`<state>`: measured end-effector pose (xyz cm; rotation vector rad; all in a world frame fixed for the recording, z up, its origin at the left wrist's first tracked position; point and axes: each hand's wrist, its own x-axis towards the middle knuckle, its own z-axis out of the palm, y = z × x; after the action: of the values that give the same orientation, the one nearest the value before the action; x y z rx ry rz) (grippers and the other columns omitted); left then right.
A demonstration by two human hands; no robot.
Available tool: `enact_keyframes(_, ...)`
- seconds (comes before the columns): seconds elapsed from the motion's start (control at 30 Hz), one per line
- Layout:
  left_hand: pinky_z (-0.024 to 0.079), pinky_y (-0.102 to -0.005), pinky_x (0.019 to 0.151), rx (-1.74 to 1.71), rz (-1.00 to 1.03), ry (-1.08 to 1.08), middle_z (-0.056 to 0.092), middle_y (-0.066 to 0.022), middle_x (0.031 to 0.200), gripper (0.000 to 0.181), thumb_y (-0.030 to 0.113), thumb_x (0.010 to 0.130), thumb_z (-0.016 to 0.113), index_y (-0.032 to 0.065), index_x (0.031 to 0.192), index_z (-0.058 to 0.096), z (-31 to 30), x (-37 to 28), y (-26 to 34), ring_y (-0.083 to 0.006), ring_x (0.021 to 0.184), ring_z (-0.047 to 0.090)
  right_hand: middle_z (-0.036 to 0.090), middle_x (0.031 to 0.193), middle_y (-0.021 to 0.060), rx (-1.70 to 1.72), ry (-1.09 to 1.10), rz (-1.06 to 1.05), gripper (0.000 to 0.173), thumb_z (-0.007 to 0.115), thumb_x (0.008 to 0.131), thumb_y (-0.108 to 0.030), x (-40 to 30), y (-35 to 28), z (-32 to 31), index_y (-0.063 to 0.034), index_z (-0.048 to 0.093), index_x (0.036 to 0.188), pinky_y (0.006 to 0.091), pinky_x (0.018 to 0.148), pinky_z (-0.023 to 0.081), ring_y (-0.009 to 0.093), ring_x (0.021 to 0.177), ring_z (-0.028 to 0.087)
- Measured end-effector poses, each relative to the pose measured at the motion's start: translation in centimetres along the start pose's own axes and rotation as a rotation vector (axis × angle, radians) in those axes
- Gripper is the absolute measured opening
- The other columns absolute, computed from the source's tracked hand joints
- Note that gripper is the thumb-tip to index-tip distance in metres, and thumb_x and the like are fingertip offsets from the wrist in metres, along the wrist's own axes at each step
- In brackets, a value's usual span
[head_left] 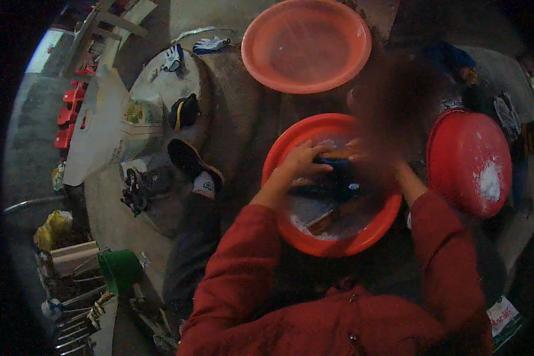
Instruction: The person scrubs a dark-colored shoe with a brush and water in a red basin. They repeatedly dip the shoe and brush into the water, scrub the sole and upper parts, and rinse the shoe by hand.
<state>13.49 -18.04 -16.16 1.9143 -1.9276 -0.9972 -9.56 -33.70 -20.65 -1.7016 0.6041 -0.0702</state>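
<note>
In front of me a red-orange plastic basin holds cloudy, sudsy water. My left hand reaches over its left rim, with its fingers curled on a dark blue cloth. Only some fingers of my right hand show, near the cloth's far side; a dark blur covers the rest, so its grip is hidden. Between the hands lies a brownish, wood-like edge. A wooden board, perhaps a washboard, slants out of the water below the cloth.
A larger orange basin stands beyond. To the right, a red basin bears white powder or foam. Work gloves and a black cap-like item lie at the left, near my shoe. A green object stands lower left.
</note>
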Motion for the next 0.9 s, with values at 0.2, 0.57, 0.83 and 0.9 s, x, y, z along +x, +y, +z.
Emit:
enact_keyframes(0.2, 0.046, -0.0454, 0.093, -0.049, -0.105, 0.181, 0.058, -0.0183, 0.121, 0.057, 0.046, 0.082, 0.069, 0.01, 0.125, 0.057, 3.3, -1.5, -2.5, -0.038, 0.112, 0.056, 0.052, 0.123, 0.0167, -0.506, 0.649, -0.118, 0.067, 0.079, 0.076, -0.038, -1.7, -2.3, 8.2, -0.0074, 0.053, 0.129, 0.0438, 0.095, 0.046, 0.036, 0.115, 0.052)
enact_keyframes(0.57, 0.049, -0.0454, 0.087, -0.03, -0.277, 0.133, 0.063, -0.0193, 0.109, 0.037, 0.028, 0.086, 0.066, 0.0063, 0.114, 0.058, 7.6, -3.5, -3.0, -0.0368, 0.102, 0.061, 0.034, 0.149, 0.0224, -0.538, 0.357, 0.265, 0.073, 0.056, 0.086, -0.059, -0.7, 6.1, 13.1, -0.0097, 0.045, 0.139, 0.0522, 0.104, 0.039, 0.043, 0.132, 0.037)
enact_keyframes(0.83, 0.05, -0.0444, 0.087, 0.061, -0.373, -0.097, 0.064, -0.021, 0.107, 0.036, 0.007, 0.077, 0.068, 0.0032, 0.112, 0.06, 9.9, -2.2, -7.3, -0.0387, 0.102, 0.061, 0.042, 0.144, 0.0213, -0.404, 0.33, 0.281, 0.071, 0.062, 0.085, -0.053, 0.5, 8.6, 13.1, -0.0054, 0.049, 0.136, 0.0479, 0.107, 0.037, 0.041, 0.13, 0.042)
enact_keyframes(0.9, 0.046, -0.0443, 0.094, -0.123, -0.468, -0.054, 0.062, -0.0194, 0.118, 0.037, 0.014, 0.09, 0.048, 0.0047, 0.124, 0.056, 13.2, -2.6, -11.9, -0.0359, 0.108, 0.059, 0.042, 0.144, 0.0213, -0.405, 0.327, 0.265, 0.071, 0.062, 0.085, -0.053, 0.8, 8.0, 13.1, -0.0052, 0.049, 0.136, 0.0478, 0.106, 0.037, 0.041, 0.13, 0.043)
